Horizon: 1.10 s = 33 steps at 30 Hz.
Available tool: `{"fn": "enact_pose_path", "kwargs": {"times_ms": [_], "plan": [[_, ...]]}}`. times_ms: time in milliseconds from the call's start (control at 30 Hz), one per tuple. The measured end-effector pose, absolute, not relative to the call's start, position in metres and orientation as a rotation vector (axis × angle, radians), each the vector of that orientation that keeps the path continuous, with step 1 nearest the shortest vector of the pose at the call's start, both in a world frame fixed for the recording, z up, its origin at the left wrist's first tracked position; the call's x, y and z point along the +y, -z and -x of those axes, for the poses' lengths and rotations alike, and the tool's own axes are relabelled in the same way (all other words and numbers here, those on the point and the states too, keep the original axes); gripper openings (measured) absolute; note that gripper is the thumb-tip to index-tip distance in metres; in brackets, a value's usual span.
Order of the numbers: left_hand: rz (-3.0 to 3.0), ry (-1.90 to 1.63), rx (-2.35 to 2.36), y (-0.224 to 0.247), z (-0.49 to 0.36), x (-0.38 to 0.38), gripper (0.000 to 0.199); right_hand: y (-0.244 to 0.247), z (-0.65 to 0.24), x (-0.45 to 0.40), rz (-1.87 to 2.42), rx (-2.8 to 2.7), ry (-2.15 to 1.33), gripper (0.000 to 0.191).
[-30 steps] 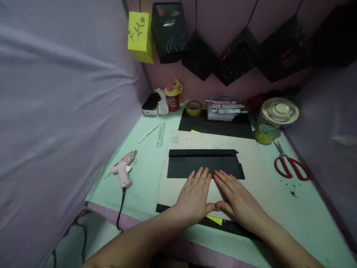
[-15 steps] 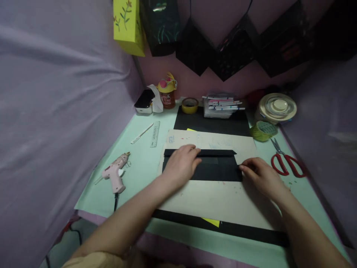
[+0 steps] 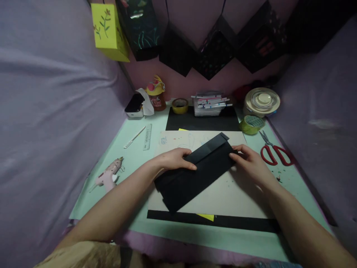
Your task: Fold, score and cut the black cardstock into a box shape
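Observation:
A folded black paper piece (image 3: 195, 178) is held tilted above the pale board (image 3: 223, 197), its right end higher in view than its left. My left hand (image 3: 178, 160) grips its upper left edge, thumb lying on top and the other fingers partly hidden behind. At its right corner, my right hand (image 3: 247, 160) pinches the paper between thumb and fingers. A narrow folded flap runs along the upper edge of the piece.
Red-handled scissors (image 3: 276, 153) lie at the right, below green tape (image 3: 251, 124). A pink glue gun (image 3: 108, 175), a pen (image 3: 134, 137) and a ruler (image 3: 147, 137) are at the left. Behind stand a marker box (image 3: 210, 109), yellow tape (image 3: 180, 106) and a bottle (image 3: 157, 99).
The black paper, flat on the board before, is now lifted and turned, its left end nearer me. My left hand has shifted its hold, with the thumb now on top. The view has shifted slightly.

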State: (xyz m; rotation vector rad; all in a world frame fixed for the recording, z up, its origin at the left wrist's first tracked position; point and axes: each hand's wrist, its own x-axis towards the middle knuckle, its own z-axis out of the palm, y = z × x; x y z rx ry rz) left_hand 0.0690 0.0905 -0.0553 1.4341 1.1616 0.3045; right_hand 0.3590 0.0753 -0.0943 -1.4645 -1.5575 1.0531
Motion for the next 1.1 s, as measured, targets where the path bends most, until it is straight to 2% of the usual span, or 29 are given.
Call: {"fn": "enact_pose_path", "kwargs": {"times_ms": [167, 300, 367, 467, 567, 667, 900, 1100], "plan": [[-0.772, -0.435, 0.767, 0.066, -0.087, 0.055, 0.039, 0.080, -0.345, 0.104, 1.293, -1.405, -1.073, 0.035], [-0.597, -0.564, 0.784, 0.079, -0.111, 0.039, 0.041, 0.074, -0.325, 0.113, 1.224, -1.176, -1.186, 0.061], [-0.532, -0.729, 0.863, 0.083, -0.117, 0.039, 0.041, 0.076, -0.318, 0.107, 1.245, -1.119, -1.254, 0.065], [-0.394, -1.035, 0.946, 0.085, -0.114, 0.048, 0.039, 0.083, -0.311, 0.092, 1.279, -1.226, -1.538, 0.059], [-0.286, -1.202, 0.898, 0.086, -0.105, 0.057, 0.040, 0.094, -0.307, 0.082, 1.299, -1.355, -1.735, 0.040], [-0.252, -1.226, 0.834, 0.088, -0.100, 0.058, 0.044, 0.099, -0.303, 0.081, 1.328, -1.372, -1.645, 0.032], [-0.227, -1.238, 0.808, 0.093, -0.101, 0.055, 0.043, 0.094, -0.309, 0.080, 1.391, -1.495, -1.505, 0.030], [-0.178, -1.411, 0.912, 0.096, -0.087, 0.064, 0.042, 0.091, -0.319, 0.078, 1.407, -1.693, -1.531, 0.027]]}}
